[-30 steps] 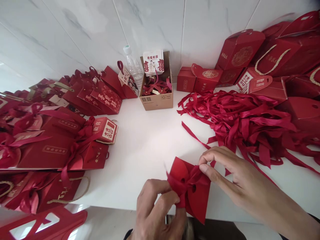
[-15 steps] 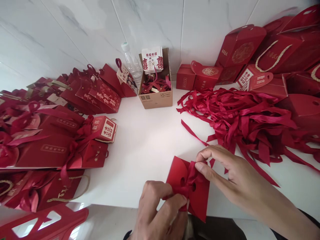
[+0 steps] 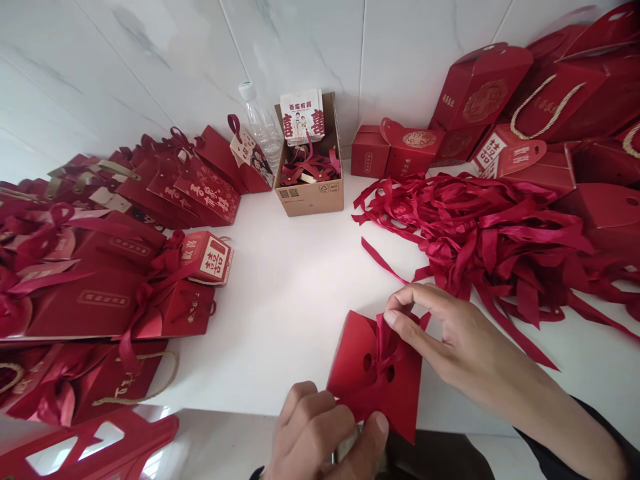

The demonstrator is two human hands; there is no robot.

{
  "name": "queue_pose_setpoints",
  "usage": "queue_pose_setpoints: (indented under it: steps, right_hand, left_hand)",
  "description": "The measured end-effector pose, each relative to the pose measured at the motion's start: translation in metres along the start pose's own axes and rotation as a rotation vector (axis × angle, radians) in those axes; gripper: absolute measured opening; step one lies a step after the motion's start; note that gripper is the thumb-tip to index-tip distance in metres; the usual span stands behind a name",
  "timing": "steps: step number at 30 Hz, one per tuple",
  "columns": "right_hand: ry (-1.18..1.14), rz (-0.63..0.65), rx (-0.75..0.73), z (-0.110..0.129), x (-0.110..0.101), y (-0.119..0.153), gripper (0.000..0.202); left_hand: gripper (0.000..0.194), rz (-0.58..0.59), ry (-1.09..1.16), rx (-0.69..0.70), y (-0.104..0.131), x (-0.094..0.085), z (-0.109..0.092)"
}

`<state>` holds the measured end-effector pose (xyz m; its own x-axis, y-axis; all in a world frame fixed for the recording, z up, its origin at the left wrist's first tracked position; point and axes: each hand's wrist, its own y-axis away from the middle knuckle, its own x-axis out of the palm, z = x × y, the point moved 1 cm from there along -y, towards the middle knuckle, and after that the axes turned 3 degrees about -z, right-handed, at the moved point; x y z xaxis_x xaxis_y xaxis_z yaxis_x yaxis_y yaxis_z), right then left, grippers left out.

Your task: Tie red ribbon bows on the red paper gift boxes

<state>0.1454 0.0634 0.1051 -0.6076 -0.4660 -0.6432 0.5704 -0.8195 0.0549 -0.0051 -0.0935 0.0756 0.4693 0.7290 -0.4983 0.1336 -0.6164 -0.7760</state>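
Note:
A red gift box (image 3: 405, 393) with two round holes in its top flap lies tilted at the table's near edge. A dark red ribbon (image 3: 383, 353) runs through the holes and is knotted between them. My right hand (image 3: 440, 333) pinches a loop of this ribbon between thumb and forefinger, at the box's far side. My left hand (image 3: 325, 433) is closed at the near left corner, its thumb against the box's near edge. Its other fingertips are hidden, so what they grip does not show.
Loose red ribbons (image 3: 480, 233) lie heaped on the right, before stacked red boxes (image 3: 485, 87). Many ribboned boxes (image 3: 105, 300) crowd the left. A cardboard box (image 3: 315, 200) and a clear bottle (image 3: 260, 127) stand by the wall. A red plastic stool (image 3: 125, 443) is below the table's edge.
My left hand has moved down from the knot to the box's near edge. My right hand has shifted slightly left and up, drawing the ribbon loop upright.

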Motion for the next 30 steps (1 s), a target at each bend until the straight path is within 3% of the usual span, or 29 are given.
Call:
queue_pose_setpoints:
  steps: [6,9,11,14,16,19,23,25,27,30]
  right_hand:
    - [0.023,-0.002,0.053,0.000,0.004,-0.003,0.032]
    - [-0.008,-0.011,0.027,-0.003,0.002,-0.002,0.031]
    - [-0.039,-0.023,-0.012,-0.005,-0.004,0.000,0.030]
    - [-0.037,-0.005,-0.049,-0.010,-0.013,0.005,0.028]
    - [-0.016,0.022,-0.099,-0.010,-0.016,0.006,0.027]
    - [-0.002,-0.031,-0.209,-0.005,-0.014,0.007,0.013]
    - [0.021,-0.179,-0.290,0.007,-0.013,0.013,0.016]
    - [0.026,-0.108,-0.344,0.013,-0.014,0.020,0.014]
    - [0.041,0.036,-0.417,0.017,-0.014,0.027,0.015]
    - [0.124,0.191,-0.542,0.017,-0.011,0.035,0.016]
  left_hand:
    - [0.023,0.073,0.034,0.061,0.000,-0.003,0.005]
    - [0.015,0.169,0.082,0.047,0.001,-0.009,0.006]
    - [0.016,0.207,0.083,-0.051,0.001,-0.012,0.004]
    - [0.031,0.158,0.009,-0.367,0.001,-0.011,0.001]
    - [0.026,0.154,0.005,-0.476,0.000,-0.009,0.000]
    - [0.016,0.192,0.049,-0.395,-0.003,-0.005,-0.001]
    - [0.019,0.174,0.142,-0.263,-0.007,-0.004,-0.008]
    - [0.022,0.143,0.177,-0.227,-0.012,-0.006,-0.012]
    - [0.025,0.146,0.189,-0.299,-0.019,-0.007,-0.008]
    - [0.032,0.264,0.201,-0.441,-0.031,-0.008,0.009]
